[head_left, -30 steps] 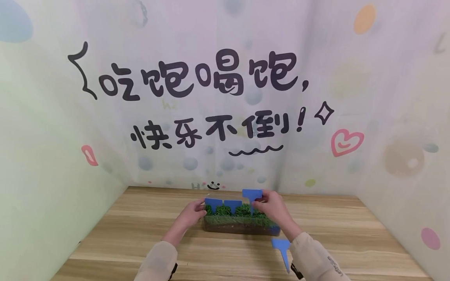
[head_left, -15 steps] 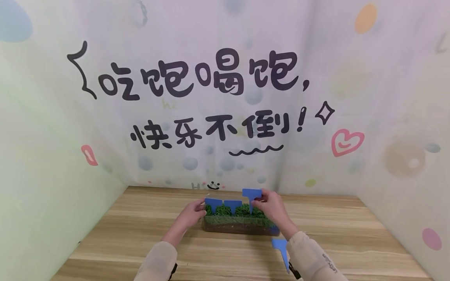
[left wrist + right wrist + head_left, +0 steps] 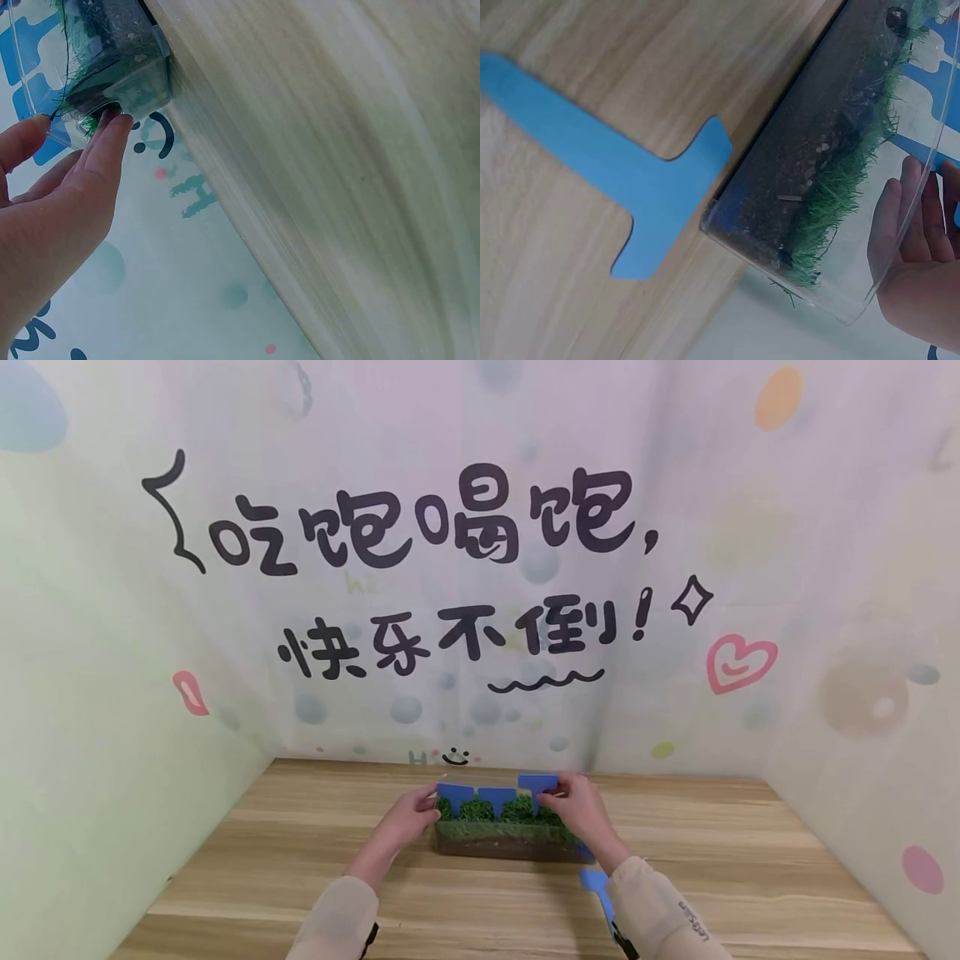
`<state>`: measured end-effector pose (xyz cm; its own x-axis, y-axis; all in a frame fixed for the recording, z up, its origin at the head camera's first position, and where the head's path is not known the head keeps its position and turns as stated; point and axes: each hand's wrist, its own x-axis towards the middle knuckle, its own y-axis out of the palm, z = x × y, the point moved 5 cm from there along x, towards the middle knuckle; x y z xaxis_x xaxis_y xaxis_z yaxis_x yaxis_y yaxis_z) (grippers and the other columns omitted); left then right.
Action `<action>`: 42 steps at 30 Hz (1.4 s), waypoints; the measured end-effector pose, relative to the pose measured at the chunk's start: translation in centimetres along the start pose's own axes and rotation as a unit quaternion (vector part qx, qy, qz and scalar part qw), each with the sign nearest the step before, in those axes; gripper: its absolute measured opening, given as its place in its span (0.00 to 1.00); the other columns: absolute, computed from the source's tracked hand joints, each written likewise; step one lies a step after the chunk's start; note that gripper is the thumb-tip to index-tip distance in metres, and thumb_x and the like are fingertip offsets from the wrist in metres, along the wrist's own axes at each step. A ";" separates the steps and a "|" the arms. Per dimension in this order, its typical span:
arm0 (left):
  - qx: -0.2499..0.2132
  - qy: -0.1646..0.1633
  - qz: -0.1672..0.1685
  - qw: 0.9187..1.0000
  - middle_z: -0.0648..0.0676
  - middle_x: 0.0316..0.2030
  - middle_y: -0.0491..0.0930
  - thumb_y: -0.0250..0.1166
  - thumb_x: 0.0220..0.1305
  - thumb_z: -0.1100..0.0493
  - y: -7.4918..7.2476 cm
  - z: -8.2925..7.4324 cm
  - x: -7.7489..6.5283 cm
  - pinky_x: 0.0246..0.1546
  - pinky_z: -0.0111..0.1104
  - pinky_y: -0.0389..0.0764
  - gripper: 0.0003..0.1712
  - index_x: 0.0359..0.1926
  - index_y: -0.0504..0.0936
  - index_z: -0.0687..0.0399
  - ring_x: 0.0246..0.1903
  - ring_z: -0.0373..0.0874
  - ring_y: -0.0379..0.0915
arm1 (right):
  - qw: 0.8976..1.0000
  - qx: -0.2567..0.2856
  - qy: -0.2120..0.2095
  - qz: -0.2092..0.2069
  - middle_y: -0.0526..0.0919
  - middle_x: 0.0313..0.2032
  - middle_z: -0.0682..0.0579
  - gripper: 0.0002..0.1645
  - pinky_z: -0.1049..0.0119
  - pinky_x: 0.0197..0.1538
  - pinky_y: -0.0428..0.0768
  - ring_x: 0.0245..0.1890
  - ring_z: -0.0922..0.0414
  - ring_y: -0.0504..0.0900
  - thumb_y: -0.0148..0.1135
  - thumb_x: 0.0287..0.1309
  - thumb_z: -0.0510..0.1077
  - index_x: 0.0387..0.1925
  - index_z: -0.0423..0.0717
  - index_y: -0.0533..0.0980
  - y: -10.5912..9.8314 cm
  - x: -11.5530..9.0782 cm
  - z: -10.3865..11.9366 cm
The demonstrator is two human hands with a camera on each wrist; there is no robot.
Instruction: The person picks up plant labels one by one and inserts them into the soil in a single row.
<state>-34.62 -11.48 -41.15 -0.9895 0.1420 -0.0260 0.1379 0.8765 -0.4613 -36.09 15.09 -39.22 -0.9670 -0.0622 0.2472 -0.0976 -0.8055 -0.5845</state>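
Observation:
In the head view, a clear plastic planter box [image 3: 510, 846] holds dark soil and green grass [image 3: 477, 810]. My left hand [image 3: 408, 818] grips its left end; the left wrist view has the thumb at the rim and fingers against the end wall [image 3: 139, 94]. Between thumb and fingers, my right hand [image 3: 585, 806] pinches a blue T-shaped plant label [image 3: 537, 782] by its right side, its stem pointing down into the grass. Two more blue labels stand upright further left, a first label [image 3: 455, 792] and a second label [image 3: 497, 797].
Another blue plant label [image 3: 660, 202] lies flat on the wooden table [image 3: 300, 843] before the box's right end, partly covered by my right sleeve [image 3: 652, 902] in the head view. A printed backdrop [image 3: 480, 710] rises behind the table.
My right hand and the label in it have gone down a little toward the grass. The right sleeve has shifted left over the loose label. My left hand stays put.

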 end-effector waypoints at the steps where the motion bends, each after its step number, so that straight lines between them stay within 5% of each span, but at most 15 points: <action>1: 0.002 0.002 0.001 1.000 0.75 0.67 0.67 0.54 0.71 0.70 0.0 0.0 0.0 0.62 0.52 0.76 0.31 0.72 0.60 0.72 0.68 0.68 0.63 | 1.000 -0.001 0.000 0.001 0.88 0.33 0.49 0.05 0.62 0.36 0.83 0.34 0.56 0.85 0.68 0.58 0.36 0.37 0.40 0.83 0.0 0.0 0.0; 18: -0.007 0.000 -0.001 1.000 0.74 0.67 0.67 0.54 0.71 0.70 -0.1 0.1 0.1 0.64 0.53 0.74 0.31 0.73 0.60 0.71 0.68 0.67 0.63 | 0.999 -0.034 -0.002 0.002 0.86 0.28 0.50 0.03 0.67 0.31 0.74 0.29 0.59 0.79 0.69 0.58 0.36 0.30 0.41 0.82 0.3 0.2 -0.5; 42: -0.002 0.004 -0.001 1.000 0.75 0.67 0.67 0.54 0.71 0.70 0.0 0.0 0.1 0.63 0.53 0.75 0.31 0.72 0.60 0.72 0.68 0.67 0.64 | 0.998 -0.069 0.006 0.012 0.86 0.29 0.49 0.03 0.62 0.33 0.80 0.31 0.56 0.82 0.70 0.57 0.37 0.31 0.40 0.84 0.5 0.4 -1.0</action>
<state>-34.75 -11.48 -41.14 -0.9895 0.1435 -0.0180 0.1358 0.8785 -0.4580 -36.80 15.24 -40.19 -0.9719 -0.0730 0.2236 -0.1052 -0.7151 -0.6911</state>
